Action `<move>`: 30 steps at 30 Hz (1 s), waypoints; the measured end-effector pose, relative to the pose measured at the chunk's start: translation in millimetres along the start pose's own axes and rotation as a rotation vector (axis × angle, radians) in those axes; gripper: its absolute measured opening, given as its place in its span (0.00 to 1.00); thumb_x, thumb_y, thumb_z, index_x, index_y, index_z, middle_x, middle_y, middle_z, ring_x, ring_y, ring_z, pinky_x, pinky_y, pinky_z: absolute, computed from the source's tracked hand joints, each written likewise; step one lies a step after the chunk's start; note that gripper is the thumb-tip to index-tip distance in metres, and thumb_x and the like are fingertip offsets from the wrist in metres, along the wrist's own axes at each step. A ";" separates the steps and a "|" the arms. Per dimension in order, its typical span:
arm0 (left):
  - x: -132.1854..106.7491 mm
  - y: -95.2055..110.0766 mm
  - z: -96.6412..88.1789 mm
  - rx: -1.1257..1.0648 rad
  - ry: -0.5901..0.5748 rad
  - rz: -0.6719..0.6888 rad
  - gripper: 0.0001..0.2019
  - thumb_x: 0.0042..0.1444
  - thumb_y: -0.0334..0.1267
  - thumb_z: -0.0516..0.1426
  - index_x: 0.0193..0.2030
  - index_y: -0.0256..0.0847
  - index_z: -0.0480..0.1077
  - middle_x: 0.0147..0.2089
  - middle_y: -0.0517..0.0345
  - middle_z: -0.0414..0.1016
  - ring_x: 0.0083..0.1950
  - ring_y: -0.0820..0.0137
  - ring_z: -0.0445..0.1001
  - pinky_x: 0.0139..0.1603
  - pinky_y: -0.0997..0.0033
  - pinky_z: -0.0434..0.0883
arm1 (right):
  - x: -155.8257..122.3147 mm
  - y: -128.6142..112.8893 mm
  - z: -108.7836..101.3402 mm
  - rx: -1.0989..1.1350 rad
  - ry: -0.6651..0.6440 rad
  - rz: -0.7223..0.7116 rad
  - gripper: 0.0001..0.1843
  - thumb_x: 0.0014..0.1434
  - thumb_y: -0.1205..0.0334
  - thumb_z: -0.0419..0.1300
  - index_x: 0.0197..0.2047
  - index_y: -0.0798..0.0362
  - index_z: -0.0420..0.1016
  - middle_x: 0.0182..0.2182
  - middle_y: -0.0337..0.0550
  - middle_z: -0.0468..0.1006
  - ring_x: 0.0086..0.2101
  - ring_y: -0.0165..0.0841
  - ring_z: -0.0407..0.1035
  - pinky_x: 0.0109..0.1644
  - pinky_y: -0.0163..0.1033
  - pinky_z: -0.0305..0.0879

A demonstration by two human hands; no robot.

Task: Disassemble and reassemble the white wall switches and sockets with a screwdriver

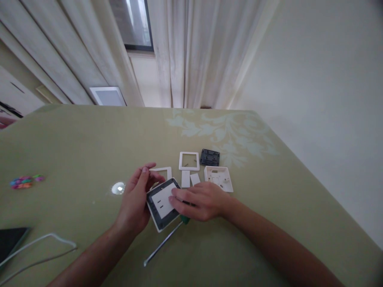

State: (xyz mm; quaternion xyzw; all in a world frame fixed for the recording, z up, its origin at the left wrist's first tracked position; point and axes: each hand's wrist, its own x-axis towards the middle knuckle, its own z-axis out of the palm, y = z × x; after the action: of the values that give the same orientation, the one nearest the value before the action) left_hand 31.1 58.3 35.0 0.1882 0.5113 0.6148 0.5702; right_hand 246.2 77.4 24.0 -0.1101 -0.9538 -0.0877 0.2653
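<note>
A grey wall-switch body with a white rocker panel (162,203) lies on the olive table (89,151). My left hand (135,201) grips its left edge, thumb and fingers curled round it. My right hand (200,200) lies over its right side, fingers pressing on the white rocker. A screwdriver (163,244) with a green handle lies under my right hand, its shaft pointing toward me. Just beyond are a white frame (163,172), another white square frame (189,161), two small white rockers (189,179), a white back box (218,177) and a dark module (210,157).
A white cable (42,248) and a dark tablet corner (10,239) lie at the near left. Colourful small pieces (24,181) and a shiny round disc (118,188) sit left of my hands. Curtains and a wall stand behind the table.
</note>
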 end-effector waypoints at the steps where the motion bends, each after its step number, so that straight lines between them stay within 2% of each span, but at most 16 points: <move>1: -4.2 -1.9 -5.7 0.031 -0.020 -0.017 0.15 0.59 0.43 0.71 0.50 0.42 0.78 0.32 0.63 0.79 0.33 0.70 0.79 0.33 0.76 0.80 | -0.5 0.5 -0.1 0.014 0.020 -0.059 0.14 0.77 0.66 0.54 0.55 0.54 0.81 0.52 0.48 0.88 0.33 0.31 0.79 0.24 0.37 0.68; 4: -16.0 -7.4 -29.6 0.118 -0.052 -0.054 0.20 0.55 0.45 0.73 0.52 0.43 0.78 0.38 0.58 0.82 0.37 0.67 0.81 0.34 0.73 0.81 | 1.6 -1.1 -1.0 0.042 -0.029 -0.156 0.15 0.76 0.64 0.55 0.53 0.48 0.84 0.54 0.43 0.87 0.27 0.26 0.73 0.20 0.35 0.64; 6: -20.7 -9.2 -48.1 0.110 -0.036 -0.025 0.19 0.53 0.44 0.74 0.48 0.43 0.78 0.42 0.57 0.81 0.44 0.65 0.81 0.43 0.71 0.82 | 5.1 -3.3 -1.9 0.065 -0.080 -0.179 0.16 0.76 0.63 0.55 0.53 0.46 0.85 0.55 0.40 0.87 0.24 0.24 0.70 0.19 0.34 0.61; 8: -22.7 -8.3 -65.3 0.121 -0.017 0.032 0.15 0.53 0.41 0.74 0.43 0.43 0.78 0.42 0.59 0.79 0.45 0.68 0.79 0.47 0.73 0.81 | 8.5 -5.1 -2.5 0.118 -0.084 -0.160 0.15 0.76 0.63 0.56 0.53 0.46 0.85 0.54 0.40 0.87 0.23 0.24 0.68 0.18 0.35 0.59; 11: -23.3 -2.5 -85.2 0.254 -0.080 0.087 0.08 0.52 0.37 0.71 0.36 0.44 0.78 0.35 0.63 0.73 0.35 0.72 0.70 0.38 0.79 0.74 | 9.0 -6.0 -2.6 0.205 -0.050 -0.112 0.13 0.74 0.64 0.59 0.53 0.45 0.85 0.54 0.40 0.87 0.23 0.25 0.67 0.19 0.36 0.57; 13: -24.6 2.7 -94.1 0.413 -0.185 0.109 0.04 0.54 0.38 0.68 0.32 0.44 0.78 0.29 0.62 0.69 0.32 0.70 0.66 0.32 0.77 0.69 | 4.2 -5.8 -2.8 0.202 -0.046 -0.116 0.13 0.74 0.64 0.60 0.54 0.44 0.84 0.56 0.39 0.87 0.23 0.25 0.66 0.20 0.36 0.57; 15: -27.6 7.4 -99.5 0.604 -0.294 0.173 0.08 0.60 0.42 0.63 0.30 0.45 0.80 0.27 0.59 0.69 0.31 0.67 0.66 0.32 0.73 0.68 | -5.1 -5.3 -4.5 0.154 -0.069 -0.145 0.13 0.73 0.64 0.61 0.57 0.45 0.83 0.59 0.41 0.85 0.24 0.25 0.66 0.21 0.36 0.59; 17: -31.1 10.9 -101.2 0.780 -0.399 0.262 0.12 0.66 0.45 0.59 0.35 0.48 0.83 0.32 0.55 0.76 0.36 0.62 0.72 0.38 0.68 0.71 | -18.3 -5.1 -8.8 0.084 -0.112 -0.151 0.16 0.74 0.64 0.61 0.61 0.45 0.81 0.63 0.43 0.82 0.25 0.26 0.67 0.22 0.36 0.61; 19: -33.4 13.1 -98.8 0.928 -0.531 0.332 0.11 0.68 0.47 0.60 0.48 0.53 0.85 0.46 0.52 0.84 0.47 0.55 0.78 0.50 0.61 0.75 | -33.5 -5.8 -15.7 0.033 -0.161 -0.125 0.19 0.74 0.64 0.61 0.64 0.43 0.78 0.66 0.43 0.81 0.26 0.26 0.69 0.24 0.36 0.61; 20: -33.5 13.7 -96.1 0.998 -0.616 0.359 0.13 0.67 0.48 0.62 0.55 0.55 0.83 0.54 0.51 0.84 0.54 0.51 0.79 0.57 0.56 0.75 | -41.4 -6.9 -19.7 0.022 -0.175 -0.108 0.20 0.74 0.64 0.61 0.65 0.43 0.78 0.65 0.43 0.81 0.26 0.27 0.70 0.24 0.36 0.61; 22: -31.9 14.1 -88.5 1.139 -0.779 0.434 0.28 0.62 0.52 0.68 0.68 0.58 0.76 0.66 0.48 0.80 0.65 0.43 0.75 0.68 0.44 0.70 | -56.4 -11.2 -27.6 0.030 -0.159 -0.066 0.19 0.73 0.62 0.62 0.65 0.44 0.79 0.61 0.46 0.84 0.27 0.28 0.72 0.24 0.36 0.61; 24: -28.4 13.9 -78.6 1.275 -0.907 0.514 0.43 0.54 0.57 0.74 0.76 0.57 0.68 0.72 0.44 0.75 0.71 0.38 0.70 0.74 0.35 0.63 | -68.8 -19.3 -33.3 0.075 -0.104 0.046 0.17 0.72 0.56 0.66 0.61 0.46 0.82 0.52 0.49 0.88 0.29 0.32 0.75 0.26 0.37 0.65; 26: -24.9 13.5 -67.2 1.378 -1.013 0.553 0.51 0.48 0.58 0.77 0.78 0.57 0.65 0.72 0.43 0.74 0.72 0.37 0.70 0.75 0.32 0.60 | -76.4 -31.0 -35.5 0.216 -0.034 0.310 0.15 0.70 0.50 0.68 0.56 0.47 0.85 0.43 0.49 0.89 0.33 0.36 0.79 0.32 0.39 0.69; 29: -23.3 12.5 -48.8 1.499 -1.120 0.559 0.49 0.46 0.50 0.78 0.75 0.54 0.68 0.67 0.45 0.77 0.68 0.40 0.73 0.73 0.35 0.64 | -77.7 -50.1 -32.6 0.575 0.108 0.828 0.13 0.69 0.49 0.68 0.45 0.49 0.86 0.33 0.45 0.85 0.32 0.35 0.77 0.38 0.40 0.70; 30: -24.3 11.6 -42.6 1.539 -1.131 0.564 0.47 0.46 0.47 0.78 0.73 0.52 0.69 0.66 0.45 0.77 0.67 0.42 0.74 0.72 0.35 0.65 | -76.2 -55.3 -30.9 0.657 0.153 0.944 0.14 0.71 0.49 0.66 0.42 0.50 0.85 0.31 0.43 0.83 0.31 0.34 0.75 0.38 0.39 0.69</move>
State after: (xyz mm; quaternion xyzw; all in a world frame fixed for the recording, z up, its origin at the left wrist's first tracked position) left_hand -2.7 21.0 36.0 0.8867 0.3603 0.0488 0.2856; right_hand 310.7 4.9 4.0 -0.4290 -0.7567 0.3329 0.3640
